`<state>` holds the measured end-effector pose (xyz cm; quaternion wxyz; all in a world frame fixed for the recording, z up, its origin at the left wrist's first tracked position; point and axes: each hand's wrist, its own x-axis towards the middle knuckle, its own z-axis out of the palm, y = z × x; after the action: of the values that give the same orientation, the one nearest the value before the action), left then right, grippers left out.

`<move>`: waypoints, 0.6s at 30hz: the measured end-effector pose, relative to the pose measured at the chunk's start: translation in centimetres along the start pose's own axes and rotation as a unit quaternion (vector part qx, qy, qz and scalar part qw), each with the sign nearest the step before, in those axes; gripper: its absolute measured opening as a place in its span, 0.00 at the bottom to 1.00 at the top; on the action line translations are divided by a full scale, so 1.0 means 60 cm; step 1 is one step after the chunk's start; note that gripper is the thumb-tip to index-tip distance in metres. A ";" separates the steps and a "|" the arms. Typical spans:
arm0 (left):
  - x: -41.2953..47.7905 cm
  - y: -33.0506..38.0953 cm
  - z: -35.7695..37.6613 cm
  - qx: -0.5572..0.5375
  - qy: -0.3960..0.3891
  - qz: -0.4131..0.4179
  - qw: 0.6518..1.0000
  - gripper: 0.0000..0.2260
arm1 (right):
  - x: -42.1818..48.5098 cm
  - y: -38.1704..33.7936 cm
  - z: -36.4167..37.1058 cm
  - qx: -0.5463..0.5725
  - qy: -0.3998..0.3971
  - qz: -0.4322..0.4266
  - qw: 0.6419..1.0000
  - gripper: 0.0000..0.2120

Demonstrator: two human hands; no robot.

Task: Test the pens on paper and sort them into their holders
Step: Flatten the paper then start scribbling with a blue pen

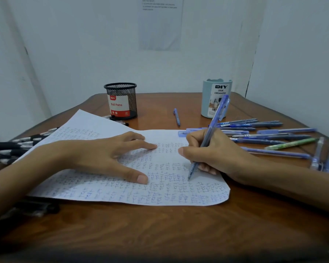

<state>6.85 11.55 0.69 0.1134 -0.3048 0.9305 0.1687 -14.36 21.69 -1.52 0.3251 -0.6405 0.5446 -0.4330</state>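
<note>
Now the right hand (211,154) grips a blue pen (209,137), and the pen's tip touches the paper (103,188) in the middle of the desk (160,224). The left hand (106,156) lies flat and open on the paper. Blue scribbles fill the page. From the paper, a black mesh holder (121,100) stands at 11 o'clock and a pale blue holder (216,98) at 1 o'clock. A lone pen (177,117) lies between them. Many blue pens (264,133) lie at 3 o'clock, and black pens (11,147) at 9 o'clock.
</note>
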 end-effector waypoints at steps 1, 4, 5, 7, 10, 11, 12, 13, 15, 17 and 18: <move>0.000 -0.001 0.000 0.000 0.002 0.000 1.000 0.35 | 0.000 0.000 0.000 -0.001 0.000 -0.001 1.000 0.22; 0.000 -0.002 0.001 0.000 0.004 0.001 1.000 0.35 | -0.001 -0.001 0.000 -0.001 0.006 -0.003 1.000 0.21; 0.000 -0.002 0.001 0.000 0.002 0.001 1.000 0.35 | -0.001 -0.001 0.000 0.002 0.006 -0.002 1.000 0.20; -0.002 0.000 0.000 0.000 -0.001 0.002 1.000 0.35 | -0.001 0.000 -0.001 0.006 0.001 0.001 1.000 0.21; -0.002 0.001 0.000 -0.001 0.001 0.000 1.000 0.35 | -0.001 0.001 -0.001 -0.004 0.003 0.000 1.000 0.21; -0.002 0.001 0.000 -0.002 0.002 0.000 1.000 0.35 | 0.000 0.002 0.000 -0.004 0.012 -0.004 1.000 0.21; -0.002 0.000 0.000 -0.002 0.002 0.001 1.000 0.35 | 0.000 0.002 0.000 0.001 0.021 -0.008 1.000 0.22; -0.002 0.000 0.000 -0.002 0.002 0.001 1.000 0.35 | 0.000 0.002 0.000 0.004 0.026 -0.009 1.000 0.22; -0.002 0.000 0.000 0.001 0.002 0.002 1.000 0.34 | 0.000 0.002 -0.001 -0.001 0.022 -0.005 1.000 0.22; -0.002 0.000 0.000 0.002 0.001 0.003 1.000 0.34 | 0.001 0.001 -0.002 -0.002 0.016 -0.004 1.000 0.21; -0.002 0.000 0.000 0.002 0.000 0.003 1.000 0.33 | 0.001 0.001 -0.001 -0.001 0.013 -0.003 1.000 0.21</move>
<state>6.93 11.61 0.70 0.1133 -0.3016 0.9318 0.1671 -14.47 21.62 -1.53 0.3158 -0.6370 0.5473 -0.4415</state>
